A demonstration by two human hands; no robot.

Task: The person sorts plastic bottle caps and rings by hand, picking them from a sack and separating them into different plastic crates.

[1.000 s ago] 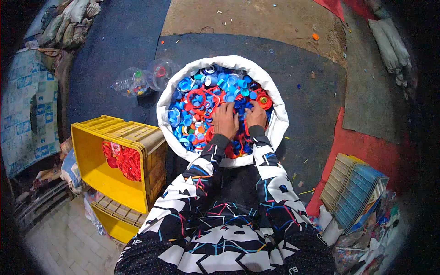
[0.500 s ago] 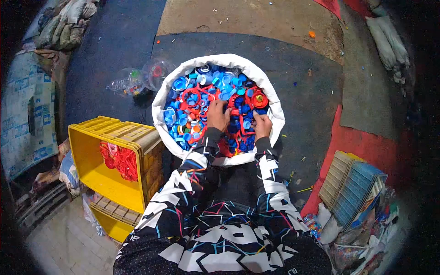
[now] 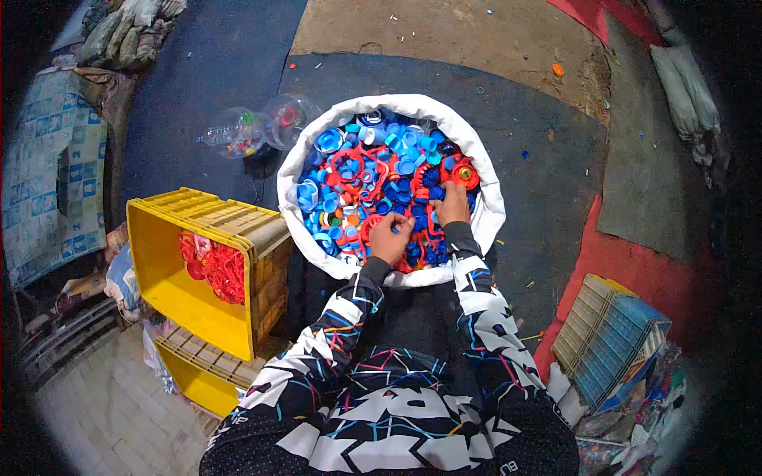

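Observation:
A white-rimmed round sack [image 3: 490, 178] holds a heap of blue, red and orange plastic caps [image 3: 409, 141]. Over the lower middle of the heap is my left hand [image 3: 390, 237], its fingers curled and pinched together on something I cannot make out. My right hand [image 3: 452, 204] reaches into the caps at the right side, near a round red piece [image 3: 465, 176]; its fingertips are bent down among dark blue caps, and whether they grip one is hidden. A red ring-shaped piece [image 3: 347, 165] lies on the heap's upper left.
Left of the sack stands a yellow crate [image 3: 189, 311] with red pieces [image 3: 214, 270] inside, above another yellow crate [image 3: 198, 379]. Clear plastic bottles [image 3: 238, 132] lie at the upper left. A blue and beige crate [image 3: 607, 341] and filled bags sit at the lower right.
My left hand has drawn back toward the sack's near side and its fingers have closed. My right hand has moved up toward the round red piece. The view has shifted slightly.

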